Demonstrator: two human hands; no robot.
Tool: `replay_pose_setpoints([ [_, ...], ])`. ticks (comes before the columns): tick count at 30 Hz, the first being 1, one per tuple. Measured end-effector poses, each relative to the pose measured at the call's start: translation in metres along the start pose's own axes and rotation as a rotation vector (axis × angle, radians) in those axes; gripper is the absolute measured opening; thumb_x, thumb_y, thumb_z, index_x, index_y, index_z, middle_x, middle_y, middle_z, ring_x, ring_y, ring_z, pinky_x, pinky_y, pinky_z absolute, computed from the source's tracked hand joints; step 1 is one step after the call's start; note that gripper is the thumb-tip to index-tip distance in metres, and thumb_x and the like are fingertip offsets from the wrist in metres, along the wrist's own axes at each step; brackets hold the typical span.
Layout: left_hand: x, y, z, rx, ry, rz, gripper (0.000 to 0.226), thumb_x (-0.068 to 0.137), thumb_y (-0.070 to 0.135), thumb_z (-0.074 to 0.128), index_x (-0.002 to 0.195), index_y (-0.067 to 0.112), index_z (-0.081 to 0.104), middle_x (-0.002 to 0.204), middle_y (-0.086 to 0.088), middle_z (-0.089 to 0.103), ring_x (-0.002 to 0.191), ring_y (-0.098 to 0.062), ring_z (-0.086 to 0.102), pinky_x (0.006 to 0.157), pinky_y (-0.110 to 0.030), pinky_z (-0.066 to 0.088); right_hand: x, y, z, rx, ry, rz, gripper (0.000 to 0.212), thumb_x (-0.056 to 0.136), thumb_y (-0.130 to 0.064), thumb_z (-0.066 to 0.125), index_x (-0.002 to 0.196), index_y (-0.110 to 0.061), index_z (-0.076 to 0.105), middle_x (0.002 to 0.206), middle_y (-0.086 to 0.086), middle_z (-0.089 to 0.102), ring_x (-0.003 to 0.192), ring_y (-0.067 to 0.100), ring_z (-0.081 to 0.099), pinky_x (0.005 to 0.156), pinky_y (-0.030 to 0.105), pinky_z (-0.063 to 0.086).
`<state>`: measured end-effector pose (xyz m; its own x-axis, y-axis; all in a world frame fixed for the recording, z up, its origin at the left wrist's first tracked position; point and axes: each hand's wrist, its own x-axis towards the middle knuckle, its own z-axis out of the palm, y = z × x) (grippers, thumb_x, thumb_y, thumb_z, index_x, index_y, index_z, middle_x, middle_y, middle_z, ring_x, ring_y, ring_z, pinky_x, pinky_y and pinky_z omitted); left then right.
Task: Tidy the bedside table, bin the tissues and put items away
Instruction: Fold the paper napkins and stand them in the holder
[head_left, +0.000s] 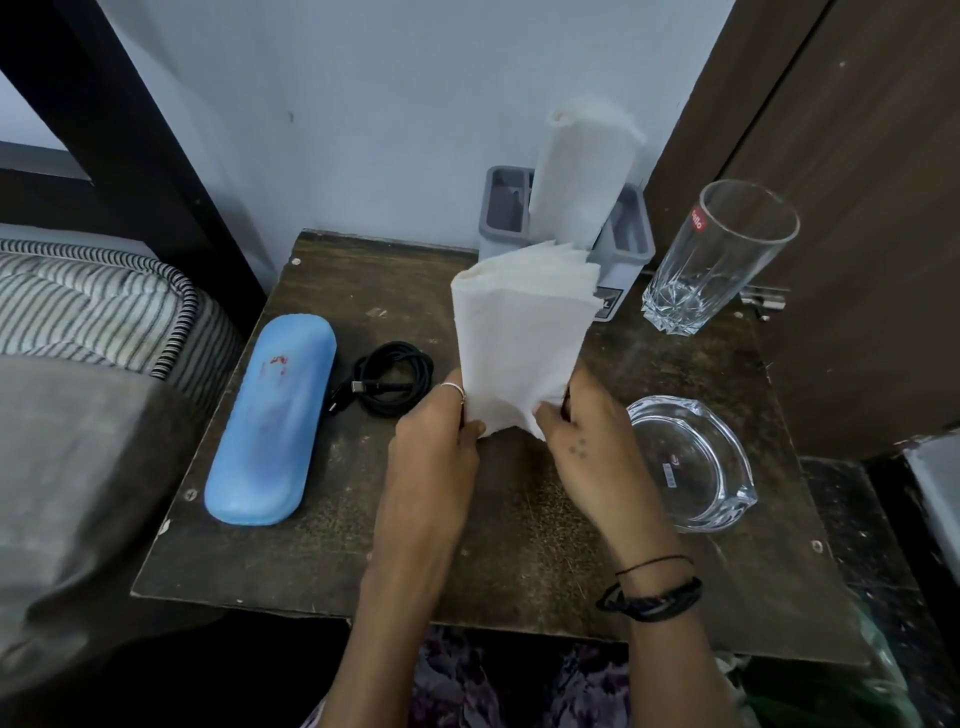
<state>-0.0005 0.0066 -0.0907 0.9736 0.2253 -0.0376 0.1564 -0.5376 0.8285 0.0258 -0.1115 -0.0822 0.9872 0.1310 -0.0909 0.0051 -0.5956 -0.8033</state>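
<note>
Both hands, left hand (434, 431) and right hand (582, 431), pinch closed on the lower edge of a white folded tissue stack (519, 338), held upright above the dark wooden bedside table (363, 519). Risk: loose upper sheets may fan out and drop, or brush the tall clear drinking glass (717, 254).

Bedroom: striped mattress (88, 306) beside bedside table (363, 545)
</note>
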Motion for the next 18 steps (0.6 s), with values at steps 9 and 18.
replay_pose_setpoints([
  [9,0.04,0.046,-0.006,0.034,0.12,0.266,0.02,0.088,0.006,0.057,0.105,0.014,0.06,0.093,0.006,0.059,0.072,-0.004,0.05,0.061,-0.017,0.042,0.032,-0.025,-0.042,-0.044,0.324,-0.197,0.017,0.093,-0.011,0.053,0.107,-0.006,0.061,0.104,0.006,0.064,0.095,0.018,0.06,0.073,0.006,0.038],
  [18,0.109,0.066,0.014,0.152,0.306,0.349,0.035,0.079,0.001,0.063,0.11,0.008,0.049,0.099,-0.013,0.06,0.098,-0.034,0.053,0.078,-0.048,0.047,0.099,-0.026,-0.064,-0.101,0.502,-0.251,0.013,0.085,-0.011,0.065,0.098,-0.009,0.065,0.093,0.004,0.07,0.088,0.016,0.065,0.069,0.01,0.048],
])
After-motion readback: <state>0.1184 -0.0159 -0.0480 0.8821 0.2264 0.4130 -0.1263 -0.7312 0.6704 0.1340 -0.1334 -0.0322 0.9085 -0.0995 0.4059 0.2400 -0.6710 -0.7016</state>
